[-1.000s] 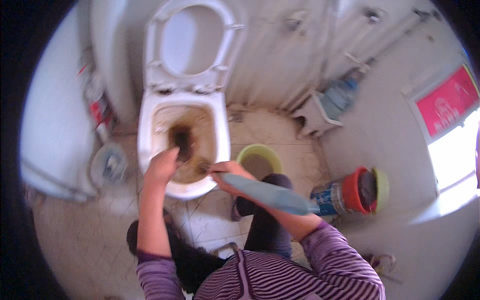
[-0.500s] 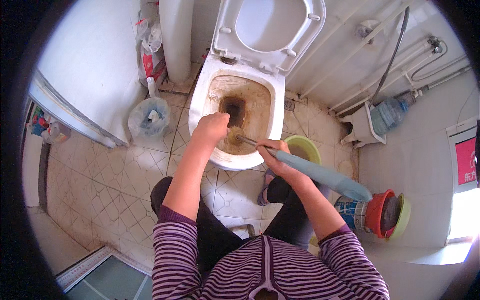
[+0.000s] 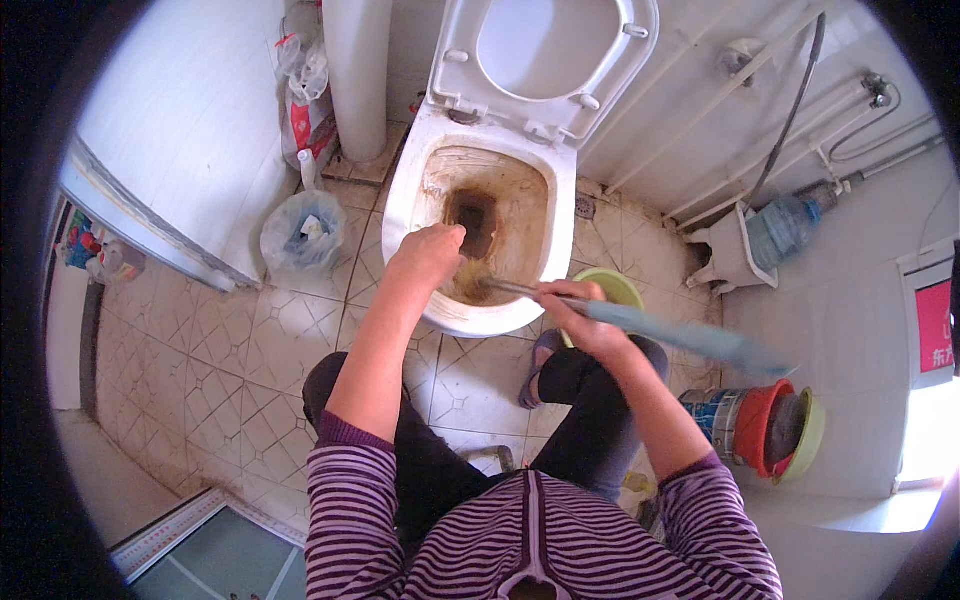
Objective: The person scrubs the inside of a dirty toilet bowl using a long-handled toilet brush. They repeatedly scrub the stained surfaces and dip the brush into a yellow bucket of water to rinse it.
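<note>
My right hand [image 3: 583, 312] is wrapped round the metal shaft of a toilet brush. The brush's thick blue-grey handle [image 3: 690, 335] slants off to the right, smeared by motion. Its bristle head [image 3: 468, 283] is inside the front of the bowl, against the stained inner wall. My left hand [image 3: 430, 255] is closed above the left side of the bowl, fingertips near the bristles; whatever it holds is hidden. The white toilet [image 3: 400, 185] has brown staining over its inside and a dark drain opening. Its seat and lid [image 3: 548, 48] stand raised.
A lime-green basin [image 3: 622, 283] sits right of the toilet. At left is a lined waste bin [image 3: 285, 260] beside a white pipe [image 3: 358, 80]. Against the right wall are a white stool [image 3: 722, 245], a large clear bottle [image 3: 780, 230] and a red basin [image 3: 762, 425] among stacked containers.
My right hand has moved a little to the right, drawing the brush with it. The handle's far end has swung right and the bristles have shifted slightly. My left hand stays nearly in place.
</note>
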`<state>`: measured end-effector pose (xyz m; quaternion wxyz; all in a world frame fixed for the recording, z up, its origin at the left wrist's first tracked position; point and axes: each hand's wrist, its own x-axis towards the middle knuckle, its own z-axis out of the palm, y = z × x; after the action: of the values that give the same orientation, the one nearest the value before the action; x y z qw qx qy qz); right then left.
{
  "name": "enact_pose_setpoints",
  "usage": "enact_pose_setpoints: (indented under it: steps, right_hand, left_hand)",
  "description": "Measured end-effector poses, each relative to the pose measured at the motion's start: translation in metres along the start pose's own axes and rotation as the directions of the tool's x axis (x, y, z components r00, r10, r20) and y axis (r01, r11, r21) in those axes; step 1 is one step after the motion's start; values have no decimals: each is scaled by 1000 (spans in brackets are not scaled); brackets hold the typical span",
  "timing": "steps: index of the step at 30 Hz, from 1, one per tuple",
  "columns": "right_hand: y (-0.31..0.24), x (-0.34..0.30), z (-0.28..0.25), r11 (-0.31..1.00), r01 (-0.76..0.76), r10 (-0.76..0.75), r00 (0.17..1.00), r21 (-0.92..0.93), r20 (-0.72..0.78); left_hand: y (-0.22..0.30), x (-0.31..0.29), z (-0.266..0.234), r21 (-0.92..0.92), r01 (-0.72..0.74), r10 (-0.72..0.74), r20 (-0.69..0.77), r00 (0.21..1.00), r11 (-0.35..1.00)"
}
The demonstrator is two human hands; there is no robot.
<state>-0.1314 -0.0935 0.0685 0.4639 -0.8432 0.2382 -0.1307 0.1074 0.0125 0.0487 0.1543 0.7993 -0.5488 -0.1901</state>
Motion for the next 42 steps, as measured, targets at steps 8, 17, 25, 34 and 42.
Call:
enact_pose_setpoints:
  steps: [8,17,25,34,42]
  right_hand:
    - [27,16,13,991,-43,57,992,125,-113]
    - [5,10,13,1000,2,-2,999,13,-43]
    - [14,11,-23,971,-120,102,990,209,93]
    - [10,15,-42,913,-159,138,987,375,83]
    - [23,31,-12,990,-75,72,997,123,27]
  left_hand:
    - [4,9,-8,18,8,-8,-29,1000,1000]
    - [11,1,-23,19,80,-81,69,994,997]
    - [7,-14,-33,24,172,-173,111,979,985]
    - [14,0,-31,56,137,-144,166,976,989]
    - [17,8,-26,38,124,-128,136,982,992]
